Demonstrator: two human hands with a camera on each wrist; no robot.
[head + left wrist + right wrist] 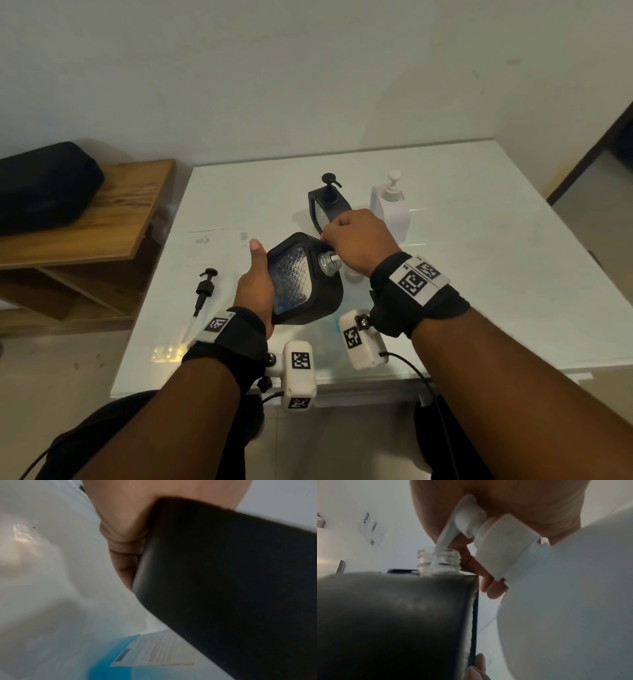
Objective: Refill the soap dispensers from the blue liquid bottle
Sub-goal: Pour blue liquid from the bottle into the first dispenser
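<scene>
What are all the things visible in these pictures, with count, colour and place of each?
Black dispenser: one, black with clear panel, tilted, held over the table, neck open.
Blue liquid bottle: one, pale with white pump, spout at the open neck.
Second black dispenser: one, black, standing behind, pump on.
White dispenser: one, white, beside it on the right.
Loose pump: one, black, lying on the table, left.
Table: one, white.
Wooden shelf: one, brown, left.
Black case: one, on the shelf.
Left hand: holds the tilted dispenser.
Right hand: on the bottle's pump.

Blue liquid bottle [120,669] blurred, mostly hidden.
</scene>
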